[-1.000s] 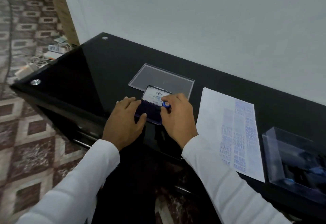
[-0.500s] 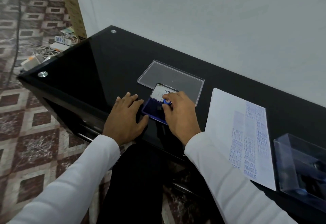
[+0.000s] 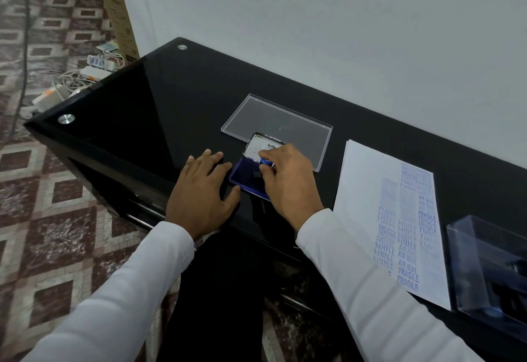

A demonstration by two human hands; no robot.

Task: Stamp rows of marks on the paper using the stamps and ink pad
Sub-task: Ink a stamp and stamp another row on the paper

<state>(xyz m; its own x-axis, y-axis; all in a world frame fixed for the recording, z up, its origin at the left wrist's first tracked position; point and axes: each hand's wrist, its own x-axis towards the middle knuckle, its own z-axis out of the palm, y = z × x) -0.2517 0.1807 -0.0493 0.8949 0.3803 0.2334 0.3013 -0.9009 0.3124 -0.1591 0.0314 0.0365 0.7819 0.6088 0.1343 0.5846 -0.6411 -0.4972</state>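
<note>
Black glossy table (image 3: 159, 110), glass-like top, round metal studs at the corners, set against a plain pale wall. Floor to the left is patterned tile in brown and cream, with a tangle of cables and power strips near the table corner.

White paper (image 3: 368, 190) lies flat right of centre — columns of blue stamped words on it, SAMPLE, AIR MAIL, FRAGILE readable, some faint or upside down. Just right of the paper a clear plastic box (image 3: 467, 250), rectangular, holds dark items with a blue bit; cannot tell exactly what they are. Clear flat rectangular lid (image 3: 285, 122) lies behind the ink pad.

Ink pad (image 3: 245, 176), small open case, dark blue pad surface, white label inside its raised cover.

Left hand (image 3: 202, 190) flat on the table, fingers spread and straight, fingertips touching the pad's left edge. Right hand (image 3: 288, 182) pinches a small stamp (image 3: 265, 162) with a blue knob, held over the pad — contact with the ink not clear.
</note>
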